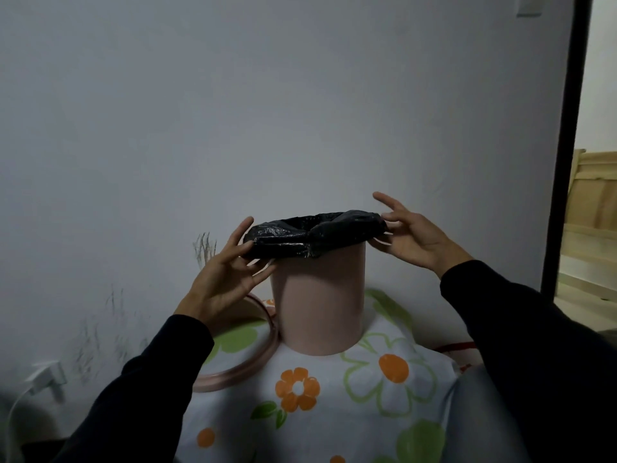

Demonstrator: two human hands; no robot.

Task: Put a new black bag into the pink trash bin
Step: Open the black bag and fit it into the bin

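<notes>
The pink trash bin (317, 295) stands upright on a cloth printed with flowers (334, 412), close to the wall, and the black bag (300, 238) sits in its mouth with the edge turned outward over the rim. The left hand (223, 279) is at the left side of the rim. Its fingers (242, 232) are quite straight and a little apart, one along the side of the fold and the others under the hem. The right hand (414, 238) is at the right side with its fingers (384, 199) spread wide. One points up free, and the others touch the edge of the bag. Whether a thumb pinches the plastic on either side, I cannot tell from where I stand. To my eye the step now is to seat the fold evenly. The hem looks deeper on the left than on the right, so I would draw both sides down together with a soft pull, because this thin plastic will tear or slip off the opposite side if only one hand pulls. The bin is light and the cloth under it is soft, so it is better to press downward than sideways, or it may tip. A pink ring (272, 342) lies just beside the bin on the left. I suppose it goes over the fold afterwards, so the hem should lie flat all around first.
</notes>
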